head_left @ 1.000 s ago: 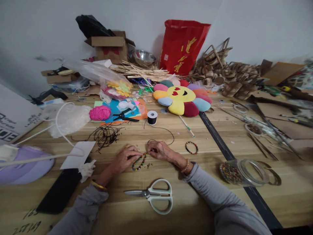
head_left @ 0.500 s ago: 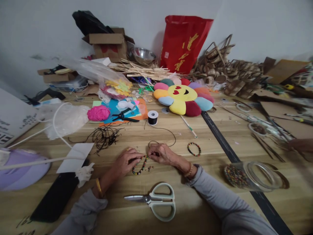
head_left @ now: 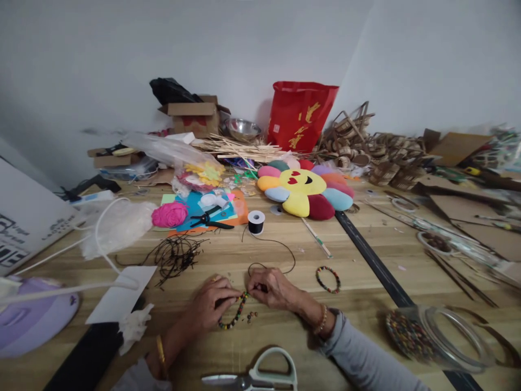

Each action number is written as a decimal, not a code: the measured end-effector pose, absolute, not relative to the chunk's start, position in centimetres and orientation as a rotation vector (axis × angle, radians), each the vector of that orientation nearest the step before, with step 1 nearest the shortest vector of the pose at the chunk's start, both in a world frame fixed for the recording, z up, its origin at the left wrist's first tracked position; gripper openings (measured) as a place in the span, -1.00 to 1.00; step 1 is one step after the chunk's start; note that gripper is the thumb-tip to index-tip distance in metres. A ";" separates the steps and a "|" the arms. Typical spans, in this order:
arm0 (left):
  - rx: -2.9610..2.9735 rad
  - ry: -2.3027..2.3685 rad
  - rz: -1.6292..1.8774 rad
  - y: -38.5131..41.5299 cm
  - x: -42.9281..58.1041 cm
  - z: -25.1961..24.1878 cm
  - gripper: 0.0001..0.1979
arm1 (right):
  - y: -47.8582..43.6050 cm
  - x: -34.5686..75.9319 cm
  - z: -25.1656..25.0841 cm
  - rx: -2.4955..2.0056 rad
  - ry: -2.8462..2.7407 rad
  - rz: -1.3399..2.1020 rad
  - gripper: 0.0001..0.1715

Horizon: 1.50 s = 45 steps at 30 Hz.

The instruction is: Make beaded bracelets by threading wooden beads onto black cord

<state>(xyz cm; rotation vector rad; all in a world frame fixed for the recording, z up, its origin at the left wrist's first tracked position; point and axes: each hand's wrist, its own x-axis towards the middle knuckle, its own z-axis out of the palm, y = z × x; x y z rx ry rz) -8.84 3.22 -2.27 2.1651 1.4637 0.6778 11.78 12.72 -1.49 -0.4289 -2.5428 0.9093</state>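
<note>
A short string of coloured beads (head_left: 233, 321) hangs in a curve on the table between my hands. My left hand (head_left: 211, 301) pinches the strand near its upper end. With fingertips pressed together, my right hand (head_left: 271, 288) grips the black cord (head_left: 292, 252) just beside the top beads. The cord loops back towards a white spool of black cord (head_left: 255, 222). Several loose beads (head_left: 252, 316) lie under my right hand. A finished-looking bead bracelet (head_left: 328, 279) rests to the right. Scissors (head_left: 272, 369) with pale handles lie closest to me.
A clear jar of beads (head_left: 411, 334) lies on its side at right. A tangle of black cord (head_left: 177, 258), pliers (head_left: 211, 219) and pink yarn (head_left: 169, 214) are at left. Behind are a flower cushion (head_left: 303, 190) and a red bag (head_left: 299, 117).
The view has tilted up, so everything sits lower in the picture. Both hands stay at the bead strand with much the same grip. A hand at the far right edge has left view.
</note>
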 end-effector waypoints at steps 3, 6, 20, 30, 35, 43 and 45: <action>2.169 1.453 0.673 3.2 -8.7 -2.4 -0.78 | 12.8 12.0 -1.5 -0.417 -2.543 0.939 -0.88; 2.171 1.436 0.681 3.2 -8.6 -2.2 -0.77 | 12.9 12.1 -1.2 -0.400 -2.564 0.963 -0.88; 2.149 1.419 0.667 3.4 -8.5 -1.8 -0.78 | 13.2 12.3 -1.7 -0.376 -2.579 0.958 -0.87; 2.125 1.401 0.628 3.4 -8.6 -1.4 -0.77 | 13.4 12.3 -1.8 -0.385 -2.584 0.979 -0.89; 2.135 1.387 0.664 3.4 -8.7 -1.6 -0.77 | 13.5 12.3 -2.0 -0.367 -2.577 0.979 -0.90; 2.198 1.353 0.685 3.5 -8.9 -2.0 -0.78 | 13.5 12.3 -2.1 -0.360 -2.567 0.983 -0.91; 2.208 1.340 0.701 3.5 -8.9 -2.0 -0.78 | 13.5 12.3 -2.1 -0.367 -2.563 0.994 -0.91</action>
